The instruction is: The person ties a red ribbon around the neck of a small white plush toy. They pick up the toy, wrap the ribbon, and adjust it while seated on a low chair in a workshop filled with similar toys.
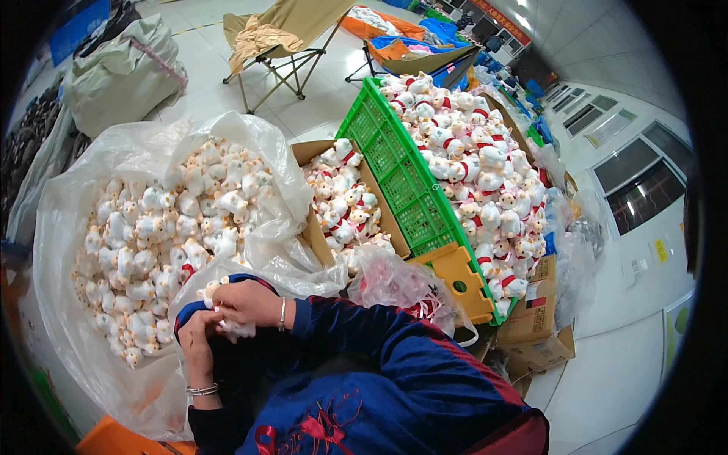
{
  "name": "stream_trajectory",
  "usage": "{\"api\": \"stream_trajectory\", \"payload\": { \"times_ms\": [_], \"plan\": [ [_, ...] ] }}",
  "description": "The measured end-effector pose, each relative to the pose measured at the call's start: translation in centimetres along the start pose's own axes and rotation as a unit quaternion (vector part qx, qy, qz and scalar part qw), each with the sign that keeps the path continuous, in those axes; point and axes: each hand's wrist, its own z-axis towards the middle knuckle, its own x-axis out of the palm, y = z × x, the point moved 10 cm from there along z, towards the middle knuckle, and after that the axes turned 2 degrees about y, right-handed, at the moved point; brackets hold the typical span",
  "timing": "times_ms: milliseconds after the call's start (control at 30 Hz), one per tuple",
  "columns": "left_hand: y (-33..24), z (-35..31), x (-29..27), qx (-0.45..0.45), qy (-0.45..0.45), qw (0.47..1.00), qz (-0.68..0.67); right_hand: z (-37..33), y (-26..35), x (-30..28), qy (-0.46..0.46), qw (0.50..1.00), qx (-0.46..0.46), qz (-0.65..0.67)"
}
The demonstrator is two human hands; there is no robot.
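Observation:
Both hands are together above my lap around a small white plush toy (pixel 240 330). My left hand (pixel 199 341) grips it from the left with bent fingers. My right hand (pixel 254 302) is closed over its top, and the fingers hide most of the toy. Just beyond my hands, a large clear plastic bag (pixel 64 227) spreads open, full of similar white plush toys (pixel 144 227) with orange-tan parts. Red ribbon pieces (pixel 326 431) lie on my blue clothing.
A cardboard box (pixel 385 214) holds plush toys with red neck ribbons. Beside it a green crate (pixel 402 178) is heaped with more. A clear bag with red ribbons (pixel 409 288) lies near my right arm. Folding chairs (pixel 284 45) and a large white sack (pixel 121 76) stand farther back.

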Motion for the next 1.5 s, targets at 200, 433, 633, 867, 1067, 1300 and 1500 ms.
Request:
{"api": "stream_trajectory", "payload": {
  "times_ms": [200, 433, 633, 867, 1067, 1300, 1500],
  "plan": [
    [0.8, 0.0, -0.3, -0.081, -0.024, 0.996, 0.031, -0.2, 0.7, -0.1, -0.036, 0.999, -0.001, 0.018],
    [2.8, 0.7, -1.4, -0.066, -0.068, 0.992, 0.082, -0.3, -0.1, 0.3, -0.06, 0.998, 0.03, -0.009],
    [2.8, 0.9, -0.6, -0.033, -0.08, 0.983, 0.164, -0.4, 0.3, -0.6, -0.079, 0.996, 0.039, 0.023],
    [2.0, 0.9, -0.2, 0.012, -0.103, 0.967, 0.233, -0.6, -0.8, -0.4, -0.085, 0.993, 0.075, 0.014],
    [1.7, 0.8, -0.1, 0.004, -0.119, 0.966, 0.229, -0.8, -1.0, -1.0, -0.096, 0.991, 0.086, 0.021],
    [-0.2, 0.7, 1.4, 0.096, -0.139, 0.948, 0.269, -0.7, -2.1, -1.2, -0.082, 0.993, 0.074, 0.051],
    [-0.2, 0.3, 1.3, 0.091, -0.137, 0.957, 0.238, -0.2, -2.3, -1.5, -0.026, 0.988, 0.116, 0.095]
  ]
}}
